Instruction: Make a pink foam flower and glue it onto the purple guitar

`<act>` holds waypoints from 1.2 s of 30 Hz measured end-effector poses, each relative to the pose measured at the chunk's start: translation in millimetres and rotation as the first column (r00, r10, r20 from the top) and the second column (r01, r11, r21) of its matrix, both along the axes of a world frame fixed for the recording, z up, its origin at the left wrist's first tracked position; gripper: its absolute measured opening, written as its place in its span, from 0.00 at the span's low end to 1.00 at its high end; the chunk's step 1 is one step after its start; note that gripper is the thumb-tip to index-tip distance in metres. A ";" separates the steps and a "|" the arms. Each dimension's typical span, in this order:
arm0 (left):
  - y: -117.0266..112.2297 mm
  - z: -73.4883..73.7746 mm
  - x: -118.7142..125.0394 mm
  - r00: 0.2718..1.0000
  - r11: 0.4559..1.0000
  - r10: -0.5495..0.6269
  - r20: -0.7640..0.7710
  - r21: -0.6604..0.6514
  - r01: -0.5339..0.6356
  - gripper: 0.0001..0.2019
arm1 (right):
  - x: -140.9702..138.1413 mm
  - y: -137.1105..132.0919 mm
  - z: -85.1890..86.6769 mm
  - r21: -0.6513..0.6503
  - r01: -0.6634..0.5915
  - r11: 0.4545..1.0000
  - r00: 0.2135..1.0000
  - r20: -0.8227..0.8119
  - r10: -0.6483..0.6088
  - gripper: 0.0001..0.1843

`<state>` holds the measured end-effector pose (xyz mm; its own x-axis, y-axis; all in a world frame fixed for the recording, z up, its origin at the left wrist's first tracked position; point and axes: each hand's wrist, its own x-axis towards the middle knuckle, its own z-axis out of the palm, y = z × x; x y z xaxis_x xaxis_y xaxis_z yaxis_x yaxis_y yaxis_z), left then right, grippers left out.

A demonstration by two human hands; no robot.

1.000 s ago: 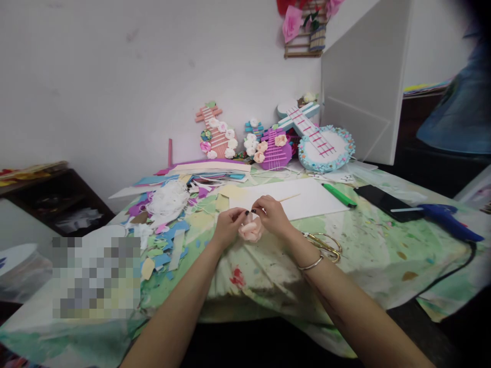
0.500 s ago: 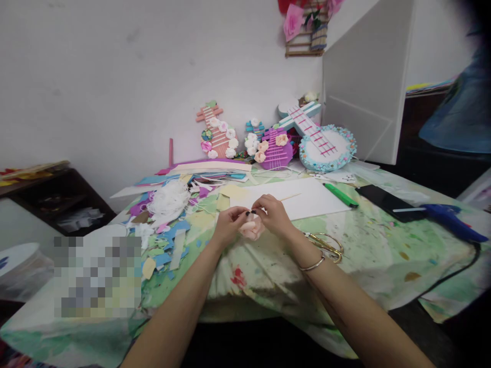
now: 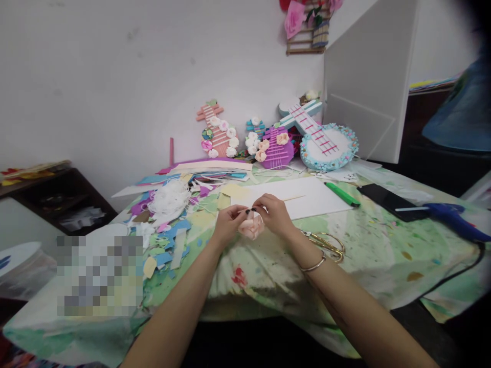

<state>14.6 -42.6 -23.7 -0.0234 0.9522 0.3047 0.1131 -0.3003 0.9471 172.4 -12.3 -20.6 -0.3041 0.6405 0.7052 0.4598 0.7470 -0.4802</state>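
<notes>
fingers (image 3: 262,203) holding peach flower (image 3: 251,229), gold scissors (image 3: 326,242) nearby

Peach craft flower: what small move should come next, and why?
Probably a gentle pinch at the upper edge of the peach craft flower: the left hand and right hand meet there, fingertips close together, and the petals below look uncovered, so this should spare them.

Silver bangle (image 3: 315,266) (dark nails (image 3: 247,211), too)
</notes>
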 end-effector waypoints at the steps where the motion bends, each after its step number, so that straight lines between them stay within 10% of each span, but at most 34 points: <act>1: -0.5 0.8 0.2 1.000 1.000 -0.001 0.002 -0.003 0.001 0.12 | 0.0 -0.1 -0.1 0.007 0.002 1.000 1.000 -0.004 -0.002 0.07; 14: 1.1 -0.7 -0.5 0.998 1.000 -0.031 0.052 -0.006 0.031 0.12 | -2.0 -3.2 -1.1 0.144 0.012 0.990 0.999 -0.045 -0.006 0.07; 36: 2.4 -5.4 -3.8 0.997 0.996 -0.025 -0.071 0.089 0.031 0.11 | 1.7 0.0 2.8 0.016 0.092 0.996 0.994 0.061 -0.092 0.06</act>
